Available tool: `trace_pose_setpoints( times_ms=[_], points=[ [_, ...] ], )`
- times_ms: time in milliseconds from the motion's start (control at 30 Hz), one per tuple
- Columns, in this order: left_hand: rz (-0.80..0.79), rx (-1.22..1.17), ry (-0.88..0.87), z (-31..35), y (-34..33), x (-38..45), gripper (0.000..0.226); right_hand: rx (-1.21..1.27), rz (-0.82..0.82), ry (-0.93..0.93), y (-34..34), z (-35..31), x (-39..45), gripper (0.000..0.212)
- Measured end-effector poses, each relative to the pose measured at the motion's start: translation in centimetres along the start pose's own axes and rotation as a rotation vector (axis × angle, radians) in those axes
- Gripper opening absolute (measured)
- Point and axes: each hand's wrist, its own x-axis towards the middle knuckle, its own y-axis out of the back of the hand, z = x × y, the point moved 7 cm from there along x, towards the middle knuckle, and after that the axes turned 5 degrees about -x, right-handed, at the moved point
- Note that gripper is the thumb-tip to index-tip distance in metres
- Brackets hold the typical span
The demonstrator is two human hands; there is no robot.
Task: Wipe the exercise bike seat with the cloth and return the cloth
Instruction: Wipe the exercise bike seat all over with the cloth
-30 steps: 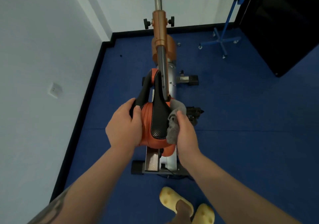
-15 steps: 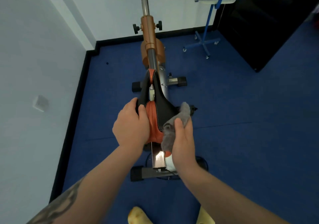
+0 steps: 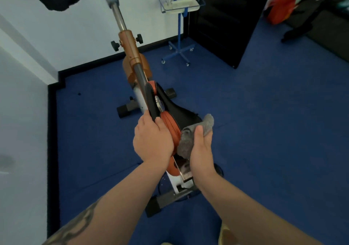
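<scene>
Flanking seat [image 3: 171,116]: trolley [image 3: 180,8], wall [image 3: 24,112].

no readable text, labels, brands or numbers anywhere in view. bike frame [image 3: 132,56] and seat [image 3: 170,120] carry no legible markings; the far tray stand [image 3: 181,5] shows none either. far-right items are too blurred to read.

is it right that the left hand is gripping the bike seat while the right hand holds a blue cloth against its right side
Not quite: the cloth is grey, not blue; only the floor is blue. The rest holds. The head view shows the left hand gripping the bike seat while the right hand holds the cloth against its right side.
</scene>
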Motion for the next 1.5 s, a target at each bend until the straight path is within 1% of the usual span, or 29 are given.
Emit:
trace_pose_setpoints(
  times_ms=[100,200,267,333,400,433,500,533,567,600,633,667,700,733,767,800,833,900,967,1033,1100,1167,1200,1267,1367,1433,1500],
  points=[
    [-0.049,-0.004,-0.009,0.0,-0.1,0.1,0.047,-0.072,-0.033,-0.049,0.3,-1.0,2.1,0.050],
    [-0.124,-0.056,-0.011,-0.3,-0.1,0.3,0.050,-0.031,0.011,-0.080,0.6,-1.6,3.1,0.044],
    [-0.180,-0.112,-0.033,-0.5,-0.1,0.4,0.050,-0.041,0.079,-0.013,0.1,-1.1,1.4,0.049],
    [-0.239,-0.196,-0.061,-0.6,-0.1,0.7,0.049,-0.058,0.135,0.088,-1.0,-0.3,-0.9,0.058],
    [-0.306,-0.289,-0.060,-0.8,-0.2,0.8,0.049,-0.072,0.179,0.132,-1.6,0.0,-1.9,0.063],
    [-0.351,-0.343,-0.061,-0.8,-0.3,0.9,0.049,-0.083,0.195,0.142,-1.5,0.1,-1.5,0.062],
    [-0.433,-0.418,-0.065,-0.7,-0.3,1.2,0.049,-0.100,0.226,0.104,-0.5,0.0,0.3,0.055],
    [-0.453,-0.426,-0.068,-1.0,-0.2,1.5,0.050,-0.108,0.233,0.096,-0.3,-1.2,0.8,0.051],
    [-0.458,-0.418,-0.081,-1.3,-0.1,2.0,0.050,-0.104,0.248,0.129,-0.3,-2.3,1.2,0.049],
    [-0.451,-0.386,-0.111,-1.6,0.1,2.4,0.049,-0.122,0.268,0.221,-0.3,-4.0,1.1,0.049],
    [-0.435,-0.335,-0.165,-1.6,0.3,2.9,0.048,-0.128,0.223,0.319,-1.2,-5.3,0.6,0.041],
    [-0.412,-0.271,-0.247,-1.4,0.6,3.3,0.046,-0.258,0.132,0.434,-2.8,-5.7,0.0,0.064],
    [-0.388,-0.206,-0.352,-0.6,0.9,3.5,0.046,-0.303,0.047,0.389,-3.9,-4.4,-0.4,0.069],
    [-0.376,-0.157,-0.465,0.5,0.9,3.6,0.046,-0.274,0.106,0.313,-3.9,-3.4,-0.9,0.073],
    [-0.384,-0.121,-0.569,1.8,0.8,3.7,0.046,-0.237,0.240,0.212,-2.9,-1.4,-1.1,0.073],
    [-0.414,-0.089,-0.661,3.1,0.3,3.7,0.045,-0.192,0.335,0.154,-2.5,-0.3,-1.4,0.069],
    [-0.462,-0.051,-0.745,4.1,-0.3,3.7,0.045,-0.207,0.396,0.145,-2.1,0.2,-1.5,0.068],
    [-0.566,0.015,-0.868,5.0,-1.6,3.4,0.045,-0.166,0.423,0.150,-1.7,-0.1,-1.1,0.064],
    [-0.632,-0.013,-0.889,4.8,-2.1,3.4,0.044,-0.069,0.411,0.152,-1.2,-0.4,-0.3,0.053],
    [-0.639,-0.076,-0.879,4.6,-2.1,3.6,0.042,0.027,0.428,0.131,-0.9,-0.1,-0.3,0.048],
    [-0.632,-0.098,-0.890,4.4,-2.0,3.6,0.041,0.098,0.471,0.099,-1.9,0.6,-1.4,0.051],
    [-0.623,-0.095,-0.908,4.5,-2.0,3.6,0.041,0.130,0.539,0.125,-4.0,1.2,-2.9,0.064],
    [-0.622,-0.084,-0.917,4.5,-2.1,3.7,0.041,0.133,0.567,0.145,-5.0,1.4,-3.6,0.068],
    [-0.627,-0.042,-0.941,4.4,-2.4,3.7,0.039,0.128,0.622,0.175,-6.3,1.8,-4.3,0.067],
    [-0.652,0.039,-1.004,4.6,-2.7,3.6,0.041,0.102,0.684,0.173,-5.4,1.3,-3.7,0.061],
    [-0.710,0.093,-1.083,4.6,-3.0,3.6,0.045,0.097,0.693,0.178,-4.0,0.7,-2.9,0.056],
    [-0.835,0.111,-1.158,4.4,-3.2,3.8,0.049,0.112,0.692,0.207,-3.9,0.6,-3.0,0.055]
  ],
)
